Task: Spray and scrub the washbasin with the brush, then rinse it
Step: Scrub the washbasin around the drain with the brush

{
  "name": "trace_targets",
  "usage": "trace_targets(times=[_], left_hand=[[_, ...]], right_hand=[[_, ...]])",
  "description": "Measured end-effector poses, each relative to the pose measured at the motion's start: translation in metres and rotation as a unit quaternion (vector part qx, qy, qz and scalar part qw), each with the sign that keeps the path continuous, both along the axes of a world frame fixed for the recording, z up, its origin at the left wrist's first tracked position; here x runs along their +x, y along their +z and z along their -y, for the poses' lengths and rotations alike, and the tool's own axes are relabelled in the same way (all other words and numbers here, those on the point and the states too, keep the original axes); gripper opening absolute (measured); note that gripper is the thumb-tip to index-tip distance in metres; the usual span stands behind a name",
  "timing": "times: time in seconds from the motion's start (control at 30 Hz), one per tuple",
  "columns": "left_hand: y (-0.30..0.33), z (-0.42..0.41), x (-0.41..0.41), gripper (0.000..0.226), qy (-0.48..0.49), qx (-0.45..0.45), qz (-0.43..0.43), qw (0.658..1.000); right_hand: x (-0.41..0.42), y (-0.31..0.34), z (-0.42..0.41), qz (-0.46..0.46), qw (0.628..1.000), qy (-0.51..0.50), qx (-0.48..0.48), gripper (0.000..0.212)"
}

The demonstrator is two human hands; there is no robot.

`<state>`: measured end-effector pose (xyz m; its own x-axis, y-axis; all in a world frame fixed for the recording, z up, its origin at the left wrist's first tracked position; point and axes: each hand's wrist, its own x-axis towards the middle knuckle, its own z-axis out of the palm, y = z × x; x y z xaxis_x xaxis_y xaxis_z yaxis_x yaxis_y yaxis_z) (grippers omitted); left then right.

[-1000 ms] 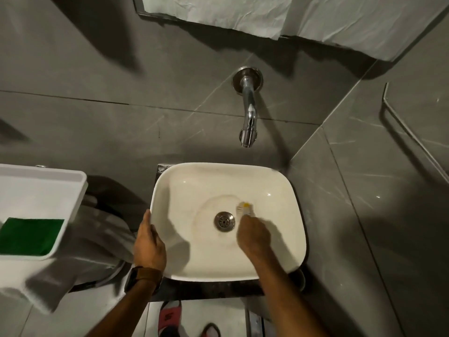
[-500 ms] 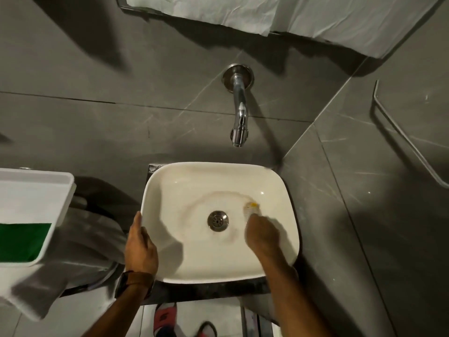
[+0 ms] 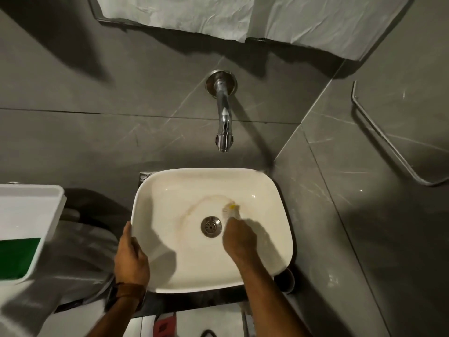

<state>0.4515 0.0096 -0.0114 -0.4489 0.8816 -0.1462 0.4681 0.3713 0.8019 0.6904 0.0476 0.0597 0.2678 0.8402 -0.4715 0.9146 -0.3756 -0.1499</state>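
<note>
In the washbasin (image 3: 267, 239): my right hand (image 3: 239, 237), fingers wrapped round the brush (image 3: 230, 209), scrubs beside the drain (image 3: 211, 226); left hand (image 3: 131, 254) fingers grip the near-left rim, steadying.

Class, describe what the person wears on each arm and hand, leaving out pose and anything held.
The left hand is bare, with a brown leather strap with a dark watch-like piece around its wrist. The right hand and forearm are bare: no glove, sleeve or band shows.

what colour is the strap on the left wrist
Brown strap, best seen in the head view.
</note>
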Motion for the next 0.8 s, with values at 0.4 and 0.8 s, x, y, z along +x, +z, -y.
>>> trace_targets(times=[0.4,0.8], left_hand=[[0.063,-0.045,0.020,0.038,-0.195,0.150,-0.105,0.964],[0.211,-0.163,0.111,0.024,-0.286,0.173,0.054,0.941]], right_hand=[[0.001,0.031,0.044,-0.486,0.815,-0.314,-0.028,0.016],[0.026,0.077,0.035,-0.528,0.772,-0.344,0.084,0.020]])
